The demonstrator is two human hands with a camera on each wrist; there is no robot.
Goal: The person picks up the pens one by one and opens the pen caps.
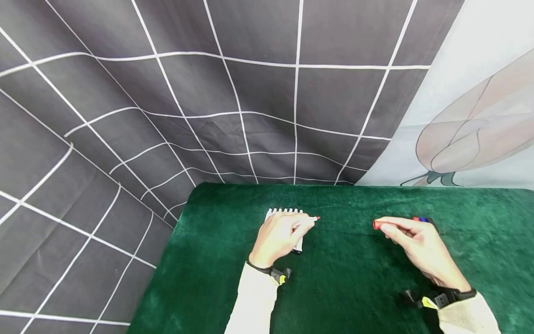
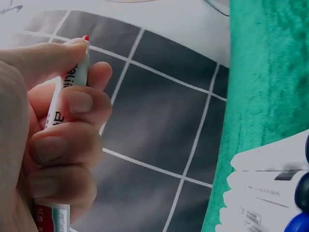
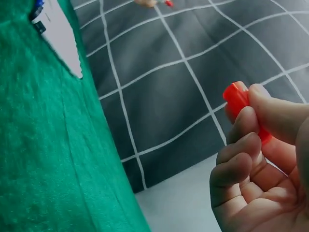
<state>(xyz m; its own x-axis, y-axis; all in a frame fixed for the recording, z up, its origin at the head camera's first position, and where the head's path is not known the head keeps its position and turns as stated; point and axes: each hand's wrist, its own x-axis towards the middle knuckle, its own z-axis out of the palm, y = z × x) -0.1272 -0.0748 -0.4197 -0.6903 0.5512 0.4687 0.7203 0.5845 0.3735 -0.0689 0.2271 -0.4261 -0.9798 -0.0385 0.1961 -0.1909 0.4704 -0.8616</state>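
Note:
My left hand point(image 1: 278, 235) grips an uncapped marker with a white barrel point(image 2: 67, 92), fingers curled round it. Its red tip point(image 2: 86, 38) pokes out past the thumb. In the right wrist view a red marker cap point(image 3: 236, 99) is pinched between the thumb and fingers of my right hand point(image 1: 417, 243). Marker and cap are held well apart above the green cloth. Under and beside the left hand lies a row of white markers point(image 1: 298, 243), partly hidden by it; black and blue caps show in the left wrist view.
A green velvety cloth point(image 1: 342, 287) covers the table. Just behind the right hand lie red and blue caps point(image 1: 423, 219) and a dark item, partly hidden. A grey curtain point(image 1: 267, 88) with white grid lines hangs along the back and left, with a white printed part at the right.

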